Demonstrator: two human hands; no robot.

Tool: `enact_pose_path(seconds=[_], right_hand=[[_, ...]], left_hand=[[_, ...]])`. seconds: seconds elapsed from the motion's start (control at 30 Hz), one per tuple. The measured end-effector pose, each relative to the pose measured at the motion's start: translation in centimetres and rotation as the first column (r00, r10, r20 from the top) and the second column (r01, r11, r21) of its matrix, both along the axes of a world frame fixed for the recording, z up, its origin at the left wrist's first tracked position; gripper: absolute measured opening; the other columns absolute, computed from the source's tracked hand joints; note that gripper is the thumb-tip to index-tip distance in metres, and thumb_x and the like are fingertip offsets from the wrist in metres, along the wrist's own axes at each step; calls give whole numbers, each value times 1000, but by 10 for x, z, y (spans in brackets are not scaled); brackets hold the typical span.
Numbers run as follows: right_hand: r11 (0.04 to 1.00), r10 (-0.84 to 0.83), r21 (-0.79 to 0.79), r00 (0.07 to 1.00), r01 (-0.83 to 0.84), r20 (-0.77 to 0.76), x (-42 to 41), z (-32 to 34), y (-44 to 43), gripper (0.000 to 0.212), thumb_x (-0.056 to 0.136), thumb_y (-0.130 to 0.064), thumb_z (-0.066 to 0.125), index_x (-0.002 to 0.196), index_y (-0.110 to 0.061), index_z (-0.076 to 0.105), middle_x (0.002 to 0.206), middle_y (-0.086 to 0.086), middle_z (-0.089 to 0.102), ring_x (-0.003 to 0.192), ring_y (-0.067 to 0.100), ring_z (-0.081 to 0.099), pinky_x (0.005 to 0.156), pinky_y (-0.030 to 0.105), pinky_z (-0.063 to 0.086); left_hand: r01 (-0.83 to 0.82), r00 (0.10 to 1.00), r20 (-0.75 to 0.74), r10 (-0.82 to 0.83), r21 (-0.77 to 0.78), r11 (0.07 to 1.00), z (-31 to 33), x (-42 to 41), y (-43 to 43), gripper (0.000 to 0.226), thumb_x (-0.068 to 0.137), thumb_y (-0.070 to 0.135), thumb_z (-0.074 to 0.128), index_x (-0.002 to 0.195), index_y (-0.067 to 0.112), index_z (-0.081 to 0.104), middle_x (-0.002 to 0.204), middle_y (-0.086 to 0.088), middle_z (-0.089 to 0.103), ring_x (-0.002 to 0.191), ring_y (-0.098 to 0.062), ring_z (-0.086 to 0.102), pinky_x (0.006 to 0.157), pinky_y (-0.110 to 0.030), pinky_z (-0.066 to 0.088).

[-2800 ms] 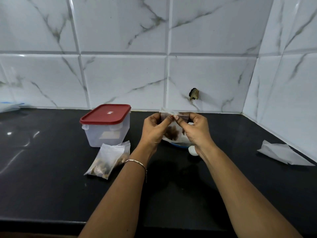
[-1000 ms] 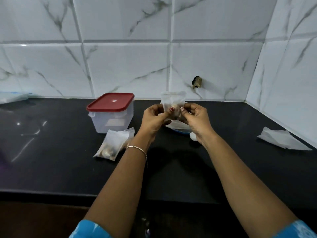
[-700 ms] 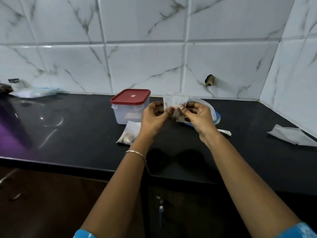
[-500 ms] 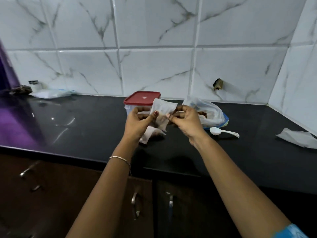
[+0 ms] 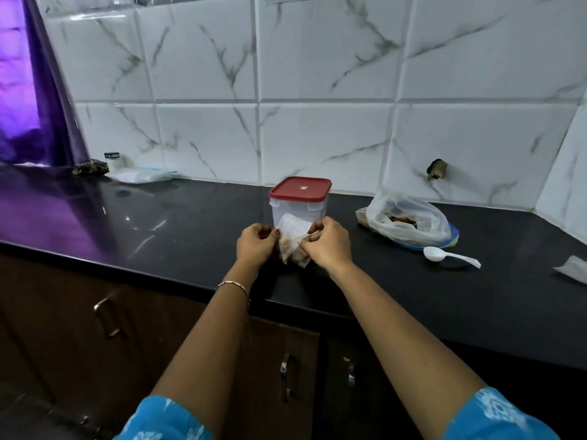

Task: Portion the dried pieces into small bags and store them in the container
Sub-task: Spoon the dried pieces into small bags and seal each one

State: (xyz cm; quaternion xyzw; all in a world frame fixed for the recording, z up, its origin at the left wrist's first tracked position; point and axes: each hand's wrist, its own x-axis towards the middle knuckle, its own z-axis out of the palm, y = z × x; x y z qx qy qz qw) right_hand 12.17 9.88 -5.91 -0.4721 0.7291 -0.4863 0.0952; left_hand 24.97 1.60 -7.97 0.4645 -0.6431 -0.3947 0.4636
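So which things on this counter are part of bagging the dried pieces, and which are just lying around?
Part of the job:
small bag, pinched by both hands, left and right
red-lidded container
big bag of dried pieces
white spoon

Lying about:
small jar
white packet

red lid (image 5: 300, 188), black counter (image 5: 197, 223), blue white-patterned sleeves (image 5: 498, 417).

One head-worn camera looks forward and down across the black counter (image 5: 190, 217) toward the tiled wall (image 5: 317, 90) at twelve o'clock, seemingly from standing height.
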Motion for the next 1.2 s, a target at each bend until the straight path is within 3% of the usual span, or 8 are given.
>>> enact_pose_path(seconds=[0.23,0.43,0.67,0.83,0.97,1.03,1.13,1.2], right_hand=[[998,-54,13,998,55,-43,-11,6,14,30,71,-22,78,91,-27,56,83,-8,70,84,12,66,70,28,51],[996,-89,-29,995,88,-54,-38,16,37,26,74,-22,77,87,-28,56,79,-9,69,82,13,66,76,36,56],[971,-235,-48,971,233,-53,-103,23,93,19,77,-27,74,87,-28,57,86,-7,68,88,18,66,75,35,54],[907,-420,-31,906,419,-46,-161,17,146,16,77,-27,70,84,-32,57,91,-8,70,89,16,65,72,32,53],[825,-559,-26,808,565,-187,-216,13,188,18,79,-30,71,95,-30,60,103,-8,68,106,19,60,88,34,46],[764,-608,27,734,644,-304,-243,11,207,31,81,-34,71,110,-27,60,120,-3,61,119,23,50,97,40,37],[696,-607,130,675,706,-420,-281,5,232,53,81,-37,70,128,-23,50,134,3,49,128,25,42,101,43,33],[662,-592,171,650,729,-477,-302,-5,244,64,80,-41,71,134,-19,43,138,4,46,131,26,40,103,44,32]], left_hand=[[-27,996,90,27,7,1000,5,-3,1,27,87,44,66,99,20,64,101,0,69,97,-21,65,92,-44,52],[-10,967,247,65,-218,976,30,-30,27,42,82,53,64,117,30,63,128,1,61,126,-24,48,106,-52,36],[297,945,225,-235,-300,906,53,-123,95,57,65,63,59,109,27,68,118,-2,66,116,-20,56,99,-39,44],[539,842,111,-527,-152,829,45,-208,142,36,85,23,71,116,8,64,112,-5,67,100,-11,60,90,-23,48],[740,670,-230,-706,122,662,32,-259,174,47,82,27,74,120,3,61,98,-2,63,82,-8,59,66,-19,50],[769,639,-241,-730,184,612,23,-278,185,57,73,38,75,120,9,62,99,1,63,89,-12,57,75,-26,49],[788,614,-200,-763,196,583,14,-307,195,39,86,29,71,118,10,60,105,0,65,101,-15,58,91,-29,47],[804,589,-140,-796,202,559,12,-321,196,31,90,22,66,118,11,57,110,-2,64,101,-12,60,80,-17,50]])
